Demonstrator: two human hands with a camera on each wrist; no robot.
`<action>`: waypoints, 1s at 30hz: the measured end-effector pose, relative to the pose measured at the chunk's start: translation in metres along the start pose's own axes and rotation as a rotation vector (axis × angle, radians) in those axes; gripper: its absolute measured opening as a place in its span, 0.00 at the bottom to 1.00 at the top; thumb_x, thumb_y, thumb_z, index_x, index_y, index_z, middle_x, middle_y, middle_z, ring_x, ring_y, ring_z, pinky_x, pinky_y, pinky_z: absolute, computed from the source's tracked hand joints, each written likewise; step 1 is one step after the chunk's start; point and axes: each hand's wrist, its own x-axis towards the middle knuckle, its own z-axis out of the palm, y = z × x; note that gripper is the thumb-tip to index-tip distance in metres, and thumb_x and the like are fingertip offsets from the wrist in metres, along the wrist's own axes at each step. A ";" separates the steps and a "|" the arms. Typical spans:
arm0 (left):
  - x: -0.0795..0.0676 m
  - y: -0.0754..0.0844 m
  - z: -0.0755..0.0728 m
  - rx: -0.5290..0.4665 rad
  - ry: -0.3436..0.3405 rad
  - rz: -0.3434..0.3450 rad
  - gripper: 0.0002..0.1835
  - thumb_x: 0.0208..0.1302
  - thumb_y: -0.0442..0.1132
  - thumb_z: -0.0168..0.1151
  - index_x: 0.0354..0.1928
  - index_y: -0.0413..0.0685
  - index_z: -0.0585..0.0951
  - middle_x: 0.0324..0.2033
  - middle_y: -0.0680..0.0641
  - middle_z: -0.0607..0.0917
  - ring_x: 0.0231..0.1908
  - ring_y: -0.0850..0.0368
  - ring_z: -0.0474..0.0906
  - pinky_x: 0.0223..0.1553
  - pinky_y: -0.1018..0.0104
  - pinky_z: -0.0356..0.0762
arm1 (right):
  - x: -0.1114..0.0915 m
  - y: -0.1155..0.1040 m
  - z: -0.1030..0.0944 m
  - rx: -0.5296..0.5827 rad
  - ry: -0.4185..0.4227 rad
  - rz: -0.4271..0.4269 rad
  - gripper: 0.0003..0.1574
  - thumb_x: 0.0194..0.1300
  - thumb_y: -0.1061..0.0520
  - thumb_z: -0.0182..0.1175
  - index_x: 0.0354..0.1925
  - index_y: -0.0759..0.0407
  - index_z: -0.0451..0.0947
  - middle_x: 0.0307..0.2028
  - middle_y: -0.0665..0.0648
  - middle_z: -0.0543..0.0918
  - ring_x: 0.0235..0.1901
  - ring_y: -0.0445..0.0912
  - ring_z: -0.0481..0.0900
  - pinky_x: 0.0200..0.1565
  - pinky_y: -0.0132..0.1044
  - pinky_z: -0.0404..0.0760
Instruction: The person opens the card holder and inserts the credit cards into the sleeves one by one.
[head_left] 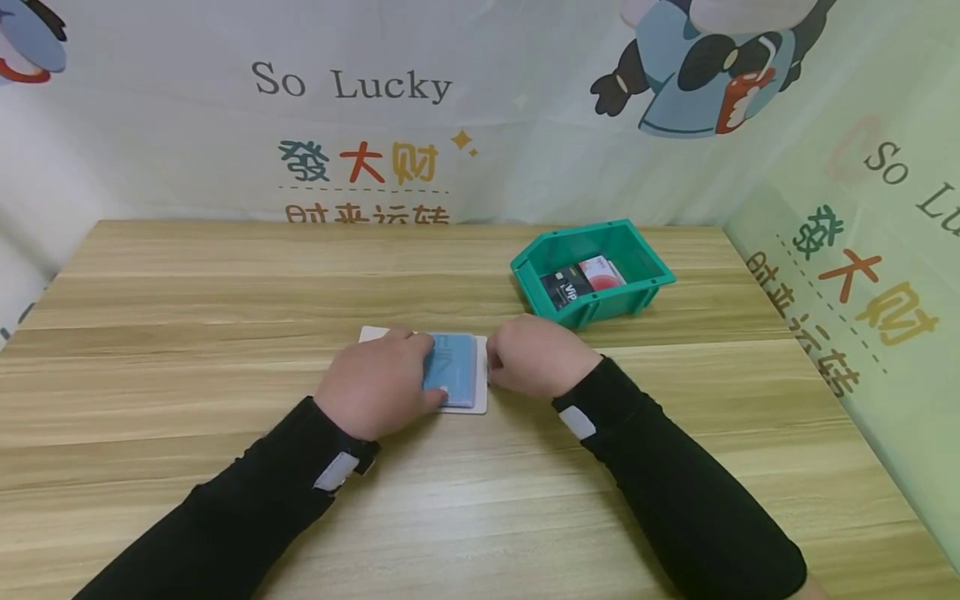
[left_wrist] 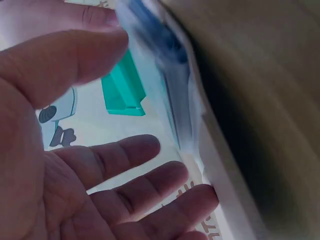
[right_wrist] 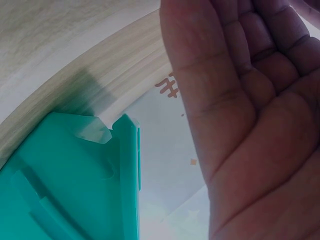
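Note:
A stack of light blue, see-through card-like pieces (head_left: 452, 367) lies on a larger white rectangular sheet (head_left: 482, 392) on the table. My left hand (head_left: 381, 379) lies over the left part of both, its thumb at the blue stack's near edge. In the left wrist view, its fingers (left_wrist: 135, 155) reach out loosely beside the layered edge of the stack (left_wrist: 175, 90). My right hand (head_left: 546, 357) stands at the white sheet's right edge with its fingers curled in. Its fingertips are hidden, so I cannot tell whether they pinch the edge.
A green open bin (head_left: 592, 312) stands behind my right hand, near the table's back edge. Inside it lie a black card (head_left: 564, 287) marked "Vip" and a red and white card (head_left: 600, 273). Printed cloth (head_left: 517, 125) hangs behind the wooden table (head_left: 225, 292) and at its right side.

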 end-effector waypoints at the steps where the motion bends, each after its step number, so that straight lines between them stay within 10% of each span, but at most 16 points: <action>1: 0.000 0.001 0.001 0.001 0.001 0.005 0.37 0.53 0.60 0.65 0.57 0.40 0.74 0.46 0.42 0.78 0.38 0.52 0.73 0.36 0.54 0.77 | 0.000 0.000 0.000 -0.001 0.002 -0.001 0.08 0.61 0.49 0.63 0.28 0.50 0.83 0.21 0.45 0.77 0.22 0.39 0.71 0.28 0.30 0.74; 30: 0.003 0.004 0.013 0.012 0.056 0.107 0.39 0.53 0.61 0.63 0.60 0.42 0.70 0.46 0.42 0.75 0.35 0.52 0.73 0.37 0.56 0.78 | 0.002 0.001 0.002 0.020 -0.001 0.013 0.11 0.59 0.45 0.64 0.33 0.50 0.83 0.20 0.44 0.77 0.22 0.40 0.71 0.27 0.30 0.73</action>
